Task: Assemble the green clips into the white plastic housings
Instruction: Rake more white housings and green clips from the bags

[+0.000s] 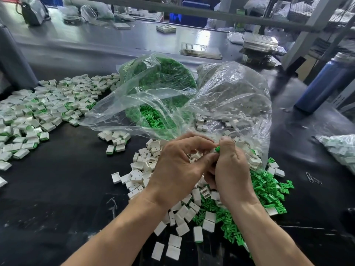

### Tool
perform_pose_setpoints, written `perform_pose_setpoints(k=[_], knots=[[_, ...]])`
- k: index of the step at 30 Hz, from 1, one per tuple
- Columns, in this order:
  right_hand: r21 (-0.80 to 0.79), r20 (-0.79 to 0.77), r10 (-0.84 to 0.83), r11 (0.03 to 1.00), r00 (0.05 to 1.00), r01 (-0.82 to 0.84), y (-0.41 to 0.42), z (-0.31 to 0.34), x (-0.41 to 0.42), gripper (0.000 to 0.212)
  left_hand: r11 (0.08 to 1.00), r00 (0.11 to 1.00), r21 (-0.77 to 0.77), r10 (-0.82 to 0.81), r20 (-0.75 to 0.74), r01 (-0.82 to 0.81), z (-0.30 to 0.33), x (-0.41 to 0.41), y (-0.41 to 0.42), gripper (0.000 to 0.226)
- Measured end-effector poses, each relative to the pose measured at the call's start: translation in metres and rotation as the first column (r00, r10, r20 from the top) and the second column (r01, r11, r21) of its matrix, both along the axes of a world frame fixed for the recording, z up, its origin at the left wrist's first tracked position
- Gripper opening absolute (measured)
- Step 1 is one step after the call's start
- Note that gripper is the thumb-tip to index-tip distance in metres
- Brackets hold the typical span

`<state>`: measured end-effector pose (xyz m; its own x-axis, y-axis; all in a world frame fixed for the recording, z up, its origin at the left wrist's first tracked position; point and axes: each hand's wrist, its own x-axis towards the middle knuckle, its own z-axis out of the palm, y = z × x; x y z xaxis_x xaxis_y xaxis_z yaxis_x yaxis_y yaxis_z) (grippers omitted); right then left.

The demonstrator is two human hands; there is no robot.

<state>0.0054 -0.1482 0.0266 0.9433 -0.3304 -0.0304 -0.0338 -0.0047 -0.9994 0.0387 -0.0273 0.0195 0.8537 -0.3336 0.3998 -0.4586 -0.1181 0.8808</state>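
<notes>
My right hand (231,169) pinches a small green clip (217,149) between thumb and forefinger. My left hand (176,166) meets it fingertip to fingertip, its fingers curled; what it holds is hidden. Under both hands lies a loose heap of empty white housings (141,169). A spread of loose green clips (267,191) lies to the right of them. A big pile of assembled housings with green showing (38,110) covers the table's left side.
Two open clear plastic bags stand behind my hands: one with green clips (161,83), one with white housings (234,93). A blue bottle (324,81) stands at the right, paper clips (313,178) lie near it, another bag (340,148) sits at the right edge.
</notes>
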Motion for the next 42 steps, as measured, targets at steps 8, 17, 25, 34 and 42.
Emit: perform_pose_setpoints(k=[8, 17, 25, 34, 42], knots=[[0.012, 0.056, -0.026, 1.0, 0.998, 0.025, 0.005, -0.004, 0.0, 0.068, 1.0, 1.0, 0.005, 0.001, -0.02, -0.001, 0.003, -0.002, -0.001, 0.011], [0.171, 0.046, -0.045, 0.985, 0.998, 0.036, 0.005, -0.005, 0.004, 0.057, 1.0, 1.0, 0.023, -0.009, -0.019, 0.009, -0.001, 0.0, -0.002, 0.013], [-0.004, 0.095, -0.051, 0.999, 0.994, 0.052, 0.005, -0.006, 0.003, 0.065, 0.999, 1.0, 0.025, 0.021, -0.009, -0.02, -0.005, -0.002, -0.005, 0.012], [-0.036, 0.072, -0.037, 0.999, 0.997, 0.04, 0.004, -0.009, 0.004, 0.063, 1.0, 0.999, -0.01, 0.025, -0.033, -0.025, -0.005, -0.003, -0.005, 0.011], [-0.05, 0.061, -0.045, 0.998, 0.997, 0.048, 0.002, -0.012, 0.006, 0.066, 0.999, 0.999, -0.011, 0.035, -0.03, -0.036, -0.006, -0.002, -0.005, 0.011]])
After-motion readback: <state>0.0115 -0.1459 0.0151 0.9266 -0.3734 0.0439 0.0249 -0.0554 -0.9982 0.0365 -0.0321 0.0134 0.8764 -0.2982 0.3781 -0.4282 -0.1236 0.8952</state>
